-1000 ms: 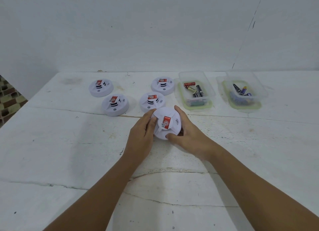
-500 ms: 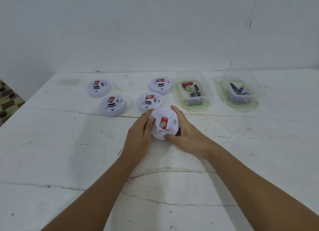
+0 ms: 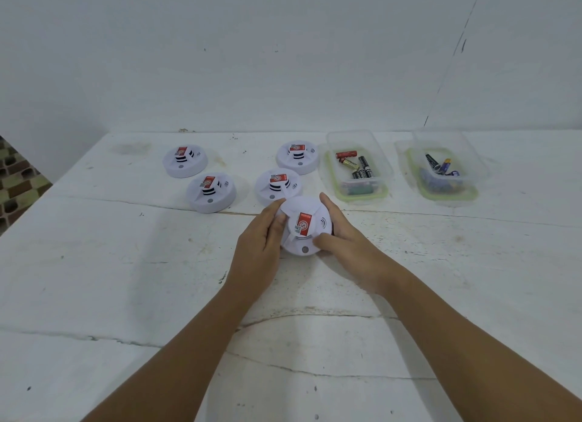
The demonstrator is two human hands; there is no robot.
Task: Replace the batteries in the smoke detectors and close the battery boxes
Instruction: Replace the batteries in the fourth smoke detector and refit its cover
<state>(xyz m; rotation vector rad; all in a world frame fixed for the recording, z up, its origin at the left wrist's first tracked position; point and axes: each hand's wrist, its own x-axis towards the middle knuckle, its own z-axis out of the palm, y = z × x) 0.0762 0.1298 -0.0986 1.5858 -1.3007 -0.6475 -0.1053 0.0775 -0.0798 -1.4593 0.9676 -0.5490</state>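
Across the white table [image 3: 94,280], w/ cracks running side to side, we see everything laid out below a plain white wall [image 3: 252,59]. Far right sit two clear plastic tubs: the right tub [image 3: 472,157] and the left tub [image 3: 378,157], both w/ loose batteries [image 3: 362,166] inside. Left of them, four white smoke detectors rest on the tabletop; the nearest one [image 3: 277,185] lies just behind the hands. Front and centre we have the fifth detector [image 3: 304,226], red label up, gripped from both sides: left hand [image 3: 258,248] curled round its left edge, right hand [image 3: 343,235] curled round the right, thumb on the near rim.
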